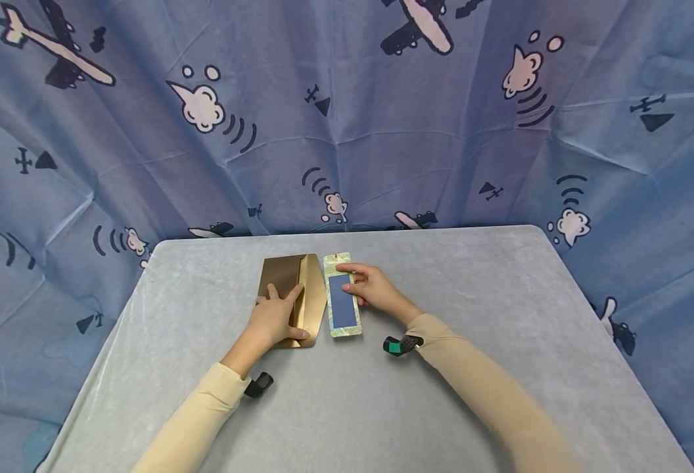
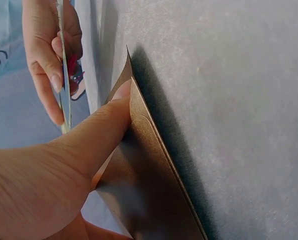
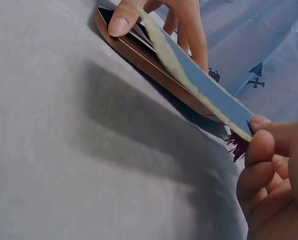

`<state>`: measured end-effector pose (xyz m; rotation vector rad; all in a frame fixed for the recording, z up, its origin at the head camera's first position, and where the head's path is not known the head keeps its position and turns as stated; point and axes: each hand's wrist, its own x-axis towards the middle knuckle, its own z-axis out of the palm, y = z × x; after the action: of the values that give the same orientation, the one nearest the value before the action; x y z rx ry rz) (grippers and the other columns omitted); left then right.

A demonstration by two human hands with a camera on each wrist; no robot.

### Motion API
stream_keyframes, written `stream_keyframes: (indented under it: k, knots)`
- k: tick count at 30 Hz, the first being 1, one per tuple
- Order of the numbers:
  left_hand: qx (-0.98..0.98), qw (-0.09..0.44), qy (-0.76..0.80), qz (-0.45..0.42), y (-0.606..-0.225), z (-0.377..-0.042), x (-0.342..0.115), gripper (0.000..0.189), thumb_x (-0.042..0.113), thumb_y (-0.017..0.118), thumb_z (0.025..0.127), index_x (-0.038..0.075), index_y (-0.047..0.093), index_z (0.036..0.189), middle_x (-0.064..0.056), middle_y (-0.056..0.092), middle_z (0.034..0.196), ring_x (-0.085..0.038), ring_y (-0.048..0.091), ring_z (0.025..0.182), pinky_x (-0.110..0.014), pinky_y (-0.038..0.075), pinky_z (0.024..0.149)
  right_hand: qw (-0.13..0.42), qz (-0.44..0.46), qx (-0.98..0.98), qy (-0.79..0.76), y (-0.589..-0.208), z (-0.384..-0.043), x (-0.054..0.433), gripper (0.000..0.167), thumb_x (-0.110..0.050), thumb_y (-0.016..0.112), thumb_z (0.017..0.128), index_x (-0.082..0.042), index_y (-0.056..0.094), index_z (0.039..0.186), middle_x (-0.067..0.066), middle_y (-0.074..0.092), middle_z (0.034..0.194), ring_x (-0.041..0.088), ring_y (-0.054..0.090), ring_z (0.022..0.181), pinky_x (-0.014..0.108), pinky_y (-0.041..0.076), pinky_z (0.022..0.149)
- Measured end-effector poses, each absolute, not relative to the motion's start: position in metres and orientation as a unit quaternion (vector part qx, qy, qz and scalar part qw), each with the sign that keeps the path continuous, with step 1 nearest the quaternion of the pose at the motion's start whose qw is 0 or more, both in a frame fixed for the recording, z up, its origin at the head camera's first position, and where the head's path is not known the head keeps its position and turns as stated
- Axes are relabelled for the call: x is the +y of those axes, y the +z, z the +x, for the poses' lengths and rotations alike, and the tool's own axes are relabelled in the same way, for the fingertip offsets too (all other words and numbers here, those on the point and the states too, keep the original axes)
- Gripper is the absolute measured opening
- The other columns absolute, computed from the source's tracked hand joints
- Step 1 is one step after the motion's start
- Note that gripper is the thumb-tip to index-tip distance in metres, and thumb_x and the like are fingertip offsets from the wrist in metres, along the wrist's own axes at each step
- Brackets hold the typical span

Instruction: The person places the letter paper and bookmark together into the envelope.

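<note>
A brown-gold envelope (image 1: 280,271) lies on the table, its flap (image 1: 316,295) folded out to the right. Over it my left hand (image 1: 270,322) spreads its straight fingers. In the left wrist view the thumb (image 2: 101,125) reaches into the envelope's mouth, which gapes around it. Just right of the flap, my right hand (image 1: 376,289) pinches the right edge of a bookmark (image 1: 342,309) between thumb and fingers. The bookmark has a blue panel with a yellow-green patterned border. A dark red tassel (image 3: 235,145) hangs near the pinched end in the right wrist view, where the bookmark is raised above the table.
The grey cloth-covered table (image 1: 501,315) extends around both hands. Behind it hangs a blue curtain (image 1: 359,131) printed with planes and clouds. Black bands (image 1: 403,345) are worn at the wrists.
</note>
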<state>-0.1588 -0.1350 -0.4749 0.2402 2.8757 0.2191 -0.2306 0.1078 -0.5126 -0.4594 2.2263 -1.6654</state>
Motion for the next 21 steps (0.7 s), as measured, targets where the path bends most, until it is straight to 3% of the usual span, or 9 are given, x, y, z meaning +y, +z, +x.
stream_keyframes:
  k: [21]
  knots:
    - [0.981,0.149,0.086,0.093,-0.468,-0.159,-0.136,0.118,0.057,0.087,0.064,0.018,0.027,0.158,-0.049,0.025,0.148,-0.068,0.043,0.124,-0.06,0.053,0.087,0.122,-0.178,0.82,-0.53,-0.515,-0.232,0.074,0.045,-0.01,0.07,0.091,-0.011,0.061,0.135,-0.005,0.038,0.052,0.008,0.041,0.044,0.021,0.035,0.046]
